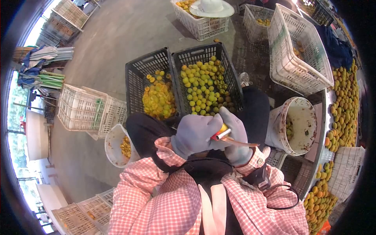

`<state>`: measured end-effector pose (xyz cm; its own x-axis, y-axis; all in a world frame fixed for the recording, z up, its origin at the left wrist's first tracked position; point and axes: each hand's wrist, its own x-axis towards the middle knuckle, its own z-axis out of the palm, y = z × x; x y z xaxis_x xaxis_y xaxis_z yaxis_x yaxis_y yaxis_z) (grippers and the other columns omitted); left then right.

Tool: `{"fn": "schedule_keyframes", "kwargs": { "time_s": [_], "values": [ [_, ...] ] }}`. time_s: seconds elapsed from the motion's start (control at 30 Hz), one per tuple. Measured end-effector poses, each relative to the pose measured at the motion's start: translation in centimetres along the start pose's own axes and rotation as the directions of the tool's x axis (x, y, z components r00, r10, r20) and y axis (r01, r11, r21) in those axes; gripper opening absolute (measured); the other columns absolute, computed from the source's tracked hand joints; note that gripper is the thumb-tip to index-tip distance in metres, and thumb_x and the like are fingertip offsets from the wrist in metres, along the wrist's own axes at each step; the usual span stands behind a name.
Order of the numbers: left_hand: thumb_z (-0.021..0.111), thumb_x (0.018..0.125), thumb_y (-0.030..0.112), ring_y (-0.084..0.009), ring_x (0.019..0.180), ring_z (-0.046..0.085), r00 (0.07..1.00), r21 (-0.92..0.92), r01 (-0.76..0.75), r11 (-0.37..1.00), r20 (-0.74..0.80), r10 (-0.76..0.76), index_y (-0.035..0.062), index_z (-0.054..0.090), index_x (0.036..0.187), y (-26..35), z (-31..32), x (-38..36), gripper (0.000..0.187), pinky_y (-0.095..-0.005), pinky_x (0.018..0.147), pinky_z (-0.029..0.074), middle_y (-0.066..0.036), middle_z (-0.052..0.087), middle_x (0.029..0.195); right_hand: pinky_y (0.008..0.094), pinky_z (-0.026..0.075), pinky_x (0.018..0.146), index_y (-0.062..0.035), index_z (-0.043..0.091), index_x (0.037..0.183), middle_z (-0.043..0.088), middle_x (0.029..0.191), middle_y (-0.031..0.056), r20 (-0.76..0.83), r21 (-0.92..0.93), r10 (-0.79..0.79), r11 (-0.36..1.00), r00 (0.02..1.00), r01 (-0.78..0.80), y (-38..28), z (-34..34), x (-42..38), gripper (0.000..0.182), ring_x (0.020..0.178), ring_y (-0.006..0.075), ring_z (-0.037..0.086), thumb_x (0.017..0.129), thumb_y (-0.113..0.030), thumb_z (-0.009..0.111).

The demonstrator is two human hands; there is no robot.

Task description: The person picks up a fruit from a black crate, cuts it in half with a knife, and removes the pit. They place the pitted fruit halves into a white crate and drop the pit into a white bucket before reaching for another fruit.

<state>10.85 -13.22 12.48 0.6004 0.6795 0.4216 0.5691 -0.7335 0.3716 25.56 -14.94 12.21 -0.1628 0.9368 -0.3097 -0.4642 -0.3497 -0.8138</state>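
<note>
Both hands wear grey gloves and meet in front of my lap. My left hand (196,133) is closed on a small tool (222,134) with a red part and a metal end. A brownish strip (241,143) extends from it to the right. My right hand (236,135) is closed around a yellow fruit (223,127), mostly hidden by the fingers. Just beyond the hands are two black crates: the left crate (133,80) holds yellow cut or peeled pieces (158,98), the right crate (231,64) holds whole green-yellow fruits (201,84).
A white bucket (111,150) with yellow pieces stands at the left, a stained white bucket (276,125) at the right. White crates (82,107) are stacked left, others (299,70) upper right. A hat (211,8) rests on a far crate. Many fruits (344,105) line the right side.
</note>
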Motion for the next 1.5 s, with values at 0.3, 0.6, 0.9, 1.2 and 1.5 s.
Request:
{"fn": "schedule_keyframes", "kwargs": {
  "time_s": [0.3, 0.6, 0.9, 1.2, 1.5],
  "values": [
    [0.06, 0.09, 0.022, -0.0121, 0.065, 0.06, 0.799, -0.782, 0.282, 0.556, -0.129, -0.587, 0.0002, 0.059, 0.105, 2.9, 2.1, 0.7, 0.027, -0.0269, 0.06, 0.047, -0.005, 0.064, 0.08, 0.0226, 0.039, 0.057, -0.0013, 0.062, 0.084, 0.057, 0.07, 0.001, -0.167, -0.131, -0.449, 0.892, 0.878, 0.432, 0.8, 1.7, 0.4, 0.03, 0.062, 0.0079, 0.051, 0.098, -0.024, 0.049],
    [0.051, 0.096, 0.038, -0.0096, 0.036, 0.038, 0.297, -0.895, 0.281, -0.346, 0.424, -0.856, 0.0131, 0.052, 0.098, 1.9, 5.0, 0.8, 0.025, -0.0272, 0.032, 0.027, 0.001, 0.043, 0.056, 0.0378, 0.036, 0.046, -0.0065, 0.06, 0.076, 0.046, 0.061, 0.0073, 0.418, -0.699, -0.751, 0.093, 0.51, 0.709, 1.9, -1.8, 5.3, 0.004, 0.053, 0.028, 0.05, 0.079, -0.01, 0.06],
    [0.052, 0.089, 0.058, -0.0085, 0.032, 0.032, 0.342, -0.778, 0.473, -0.414, 0.595, -0.728, 0.0158, 0.045, 0.094, -0.6, 5.9, -0.7, 0.043, -0.0242, 0.03, 0.022, 0.003, 0.038, 0.052, 0.0251, 0.043, 0.06, -0.0072, 0.059, 0.092, 0.058, 0.076, 0.0036, -0.104, -0.223, -0.171, 0.964, 0.98, 0.145, 6.8, -3.5, 7.3, 0.022, 0.062, 0.0142, 0.053, 0.097, -0.027, 0.05],
    [0.05, 0.093, 0.051, -0.0268, 0.063, 0.064, 0.365, -0.577, 0.816, 0.027, 0.478, -0.799, 0.0076, 0.039, 0.13, -9.6, 12.2, -2.5, 0.058, -0.0355, 0.051, 0.05, -0.015, 0.065, 0.089, 0.0207, 0.028, 0.036, -0.0128, 0.057, 0.087, 0.055, 0.066, -0.0009, -0.094, 0.306, 0.452, 0.861, 0.887, -0.406, 4.7, -5.2, 6.5, 0.038, 0.046, 0.011, 0.047, 0.094, -0.049, 0.047],
    [0.068, 0.072, 0.06, -0.0352, 0.091, 0.059, 0.916, -0.119, 0.386, 0.915, 0.17, -0.364, 0.0022, 0.052, 0.108, -3.8, 4.0, 0.6, 0.069, -0.042, 0.076, 0.047, -0.017, 0.059, 0.097, 0.028, 0.05, 0.073, -0.0012, 0.055, 0.116, 0.062, 0.099, 0.0111, -0.092, 0.104, 0.093, 0.991, 0.991, -0.083, 3.3, -3.0, 4.5, 0.044, 0.085, 0.0175, 0.061, 0.097, -0.039, 0.042]
  ]
}}
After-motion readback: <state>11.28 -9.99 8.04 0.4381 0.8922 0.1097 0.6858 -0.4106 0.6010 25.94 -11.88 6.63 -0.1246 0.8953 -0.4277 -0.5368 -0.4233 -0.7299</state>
